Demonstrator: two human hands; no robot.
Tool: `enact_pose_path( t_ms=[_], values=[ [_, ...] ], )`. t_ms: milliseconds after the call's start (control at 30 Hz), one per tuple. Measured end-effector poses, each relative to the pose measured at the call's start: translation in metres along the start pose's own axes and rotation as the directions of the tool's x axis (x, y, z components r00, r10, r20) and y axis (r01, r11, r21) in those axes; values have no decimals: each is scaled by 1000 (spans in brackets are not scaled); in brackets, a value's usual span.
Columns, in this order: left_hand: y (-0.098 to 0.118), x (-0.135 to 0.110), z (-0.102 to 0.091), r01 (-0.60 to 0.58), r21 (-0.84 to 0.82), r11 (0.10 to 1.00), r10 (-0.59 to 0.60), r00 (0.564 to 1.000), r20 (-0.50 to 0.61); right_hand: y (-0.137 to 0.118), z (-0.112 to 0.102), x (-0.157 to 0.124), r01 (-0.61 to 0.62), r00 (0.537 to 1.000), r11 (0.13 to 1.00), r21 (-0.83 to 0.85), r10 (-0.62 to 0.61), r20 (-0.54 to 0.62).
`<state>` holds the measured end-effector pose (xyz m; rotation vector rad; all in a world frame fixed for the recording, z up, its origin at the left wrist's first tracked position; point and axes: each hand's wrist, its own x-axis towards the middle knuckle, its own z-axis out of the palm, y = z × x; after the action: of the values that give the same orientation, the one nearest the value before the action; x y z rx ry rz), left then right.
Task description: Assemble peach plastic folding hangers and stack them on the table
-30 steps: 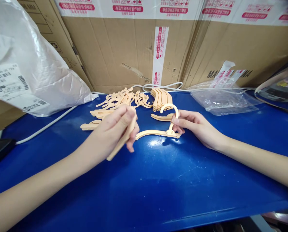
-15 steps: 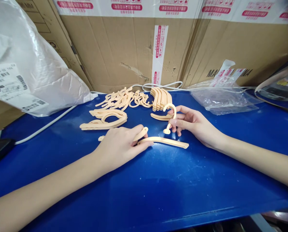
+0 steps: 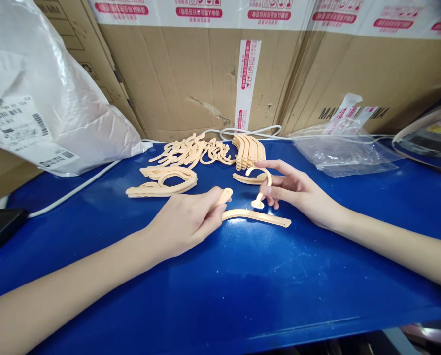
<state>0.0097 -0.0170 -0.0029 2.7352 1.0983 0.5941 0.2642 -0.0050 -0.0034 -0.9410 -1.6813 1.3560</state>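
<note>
On the blue table (image 3: 242,276) my left hand (image 3: 185,219) is closed around a peach plastic hanger arm (image 3: 223,196), whose rounded end sticks out past my fingers. My right hand (image 3: 292,192) pinches a peach hanger hook (image 3: 261,185), held upright with its foot just above the table. Between the hands a second curved hanger arm (image 3: 257,217) lies flat on the table, touching my left fingertips.
Put-together hangers (image 3: 163,183) lie to the left, loose hooks (image 3: 190,150) and a stack of arms (image 3: 248,150) at the back. A white plastic bag (image 3: 39,108), clear bags (image 3: 342,153), a white cable (image 3: 68,193) and cardboard boxes (image 3: 190,74) border the table.
My left hand came down from a raised grip to the table with its arm piece. The hook came apart from the other arm, which now lies flat; my right hand keeps the hook.
</note>
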Motion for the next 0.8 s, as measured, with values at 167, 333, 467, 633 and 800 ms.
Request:
enact_pose_path(
  t_ms=[167,333,467,633,800],
  values=[
    [2,2,-1,-76,85,993,79,996,-29,1,-1,0,-25,1000,999,-43,25,-17],
    [2,4,-1,-105,88,991,108,994,-33,-1,-2,-1,-24,999,995,-101,20,-37],
    [2,2,-1,-58,15,998,59,998,-14,-2,-2,-1,-23,998,996,-87,19,-53],
    [3,1,1,-79,4,997,79,994,-70,-2,-1,1,-30,995,999,-39,26,-93],
    [4,2,1,-107,-3,994,106,989,-101,-1,-3,1,-36,991,999,1,36,-131]
  ],
)
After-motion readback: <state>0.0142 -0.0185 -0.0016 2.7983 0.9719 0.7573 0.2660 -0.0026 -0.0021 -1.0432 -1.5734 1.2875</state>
